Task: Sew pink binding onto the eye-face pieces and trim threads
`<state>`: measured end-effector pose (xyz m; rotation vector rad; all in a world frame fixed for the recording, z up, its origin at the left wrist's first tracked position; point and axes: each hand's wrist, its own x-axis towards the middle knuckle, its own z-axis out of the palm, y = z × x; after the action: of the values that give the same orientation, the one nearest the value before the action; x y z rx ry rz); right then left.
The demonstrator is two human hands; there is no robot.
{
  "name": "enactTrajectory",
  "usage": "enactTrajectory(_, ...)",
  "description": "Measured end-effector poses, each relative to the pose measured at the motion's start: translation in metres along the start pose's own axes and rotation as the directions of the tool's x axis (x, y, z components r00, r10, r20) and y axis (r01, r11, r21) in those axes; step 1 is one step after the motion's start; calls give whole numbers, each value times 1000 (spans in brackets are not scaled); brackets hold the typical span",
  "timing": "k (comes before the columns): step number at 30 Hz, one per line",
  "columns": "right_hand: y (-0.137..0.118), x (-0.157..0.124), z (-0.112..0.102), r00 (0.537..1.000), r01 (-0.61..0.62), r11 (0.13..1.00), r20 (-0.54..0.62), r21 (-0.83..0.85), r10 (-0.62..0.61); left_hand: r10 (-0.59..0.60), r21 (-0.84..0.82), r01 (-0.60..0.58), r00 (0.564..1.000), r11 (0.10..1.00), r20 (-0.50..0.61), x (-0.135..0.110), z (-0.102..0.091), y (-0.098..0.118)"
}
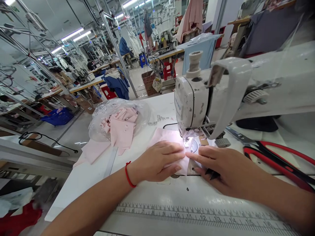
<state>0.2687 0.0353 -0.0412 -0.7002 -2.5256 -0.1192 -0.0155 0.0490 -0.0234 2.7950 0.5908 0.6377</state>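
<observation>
left hand: pressing flat on pink fabric, fingers lying together
right hand: pressing fabric down, fingers slightly spread
fabric position: lying under sewing machine needle, on white surface
nearby: red-handled scissors lying right

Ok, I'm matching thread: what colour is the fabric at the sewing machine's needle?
Pale pink, best seen in the head view, on the fabric piece.
</observation>
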Motion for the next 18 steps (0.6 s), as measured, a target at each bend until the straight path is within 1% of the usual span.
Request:
enactTrajectory(5, 1, -1, -1, 1000, 4, 1000, 4, -1, -4, 9, -50, -8, 1000, 999, 17, 0, 2, -2)
enactTrajectory(10, 1, -2, -1, 1000, -10, 1000, -6, -28, 10, -6, -49, 8, 999, 999, 45, 0, 2, -1)
enactTrajectory(18, 4, -5, 4, 999, -49, 997, -4, -65, 49, -28, -14, 29, 998, 999, 53, 1, 2, 1)
